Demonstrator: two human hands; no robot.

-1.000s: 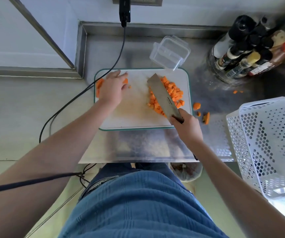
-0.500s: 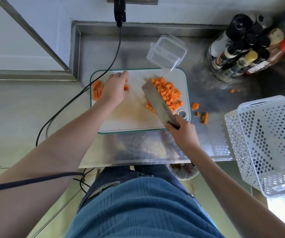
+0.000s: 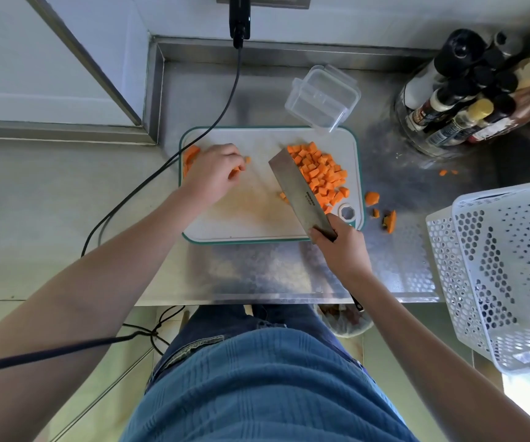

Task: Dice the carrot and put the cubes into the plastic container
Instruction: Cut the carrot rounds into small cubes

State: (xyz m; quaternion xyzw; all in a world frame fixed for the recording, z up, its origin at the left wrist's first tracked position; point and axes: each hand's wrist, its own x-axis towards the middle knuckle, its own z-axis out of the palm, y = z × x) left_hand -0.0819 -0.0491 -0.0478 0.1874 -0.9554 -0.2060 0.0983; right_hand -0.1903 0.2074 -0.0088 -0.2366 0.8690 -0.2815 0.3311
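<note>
Steel counter point(image 3: 257, 275) gleams under daylight, white wall point(image 3: 369, 17) behind with a socket point(image 3: 270, 0), pale tiled floor point(image 3: 104, 393) below.

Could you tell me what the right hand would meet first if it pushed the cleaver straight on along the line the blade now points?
Probably nothing soon: the cleaver in the right hand points up-left, with the carrot cube pile beside its right face. Ahead lies bare cutting board, then its far rim. Blade height is unclear.
</note>
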